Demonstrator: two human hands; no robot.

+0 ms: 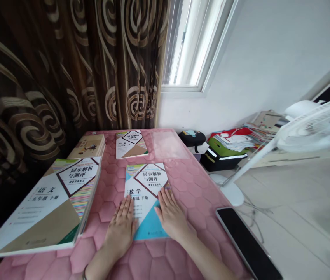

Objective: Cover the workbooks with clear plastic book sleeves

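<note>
A workbook (147,221) with a white and blue cover lies face up in front of me, its title the right way round. My left hand (123,223) rests flat along its left edge, fingers stretched out. On the right edge lies my right hand (172,214), also flat with the fingers extended and the thumb on the cover. Left of my hands is a stack of larger-looking books (51,210) with a white and tan cover on top. Beyond the blue workbook lies another white and tan workbook (131,144).
The table has a pink quilted cover (109,194). Books with a brown cover (90,146) and a clear plastic sheet (170,146) lie at the back. A phone (248,241) is at the right edge. Beyond stand a white fan (252,159) and a dark bin (223,159) with papers.
</note>
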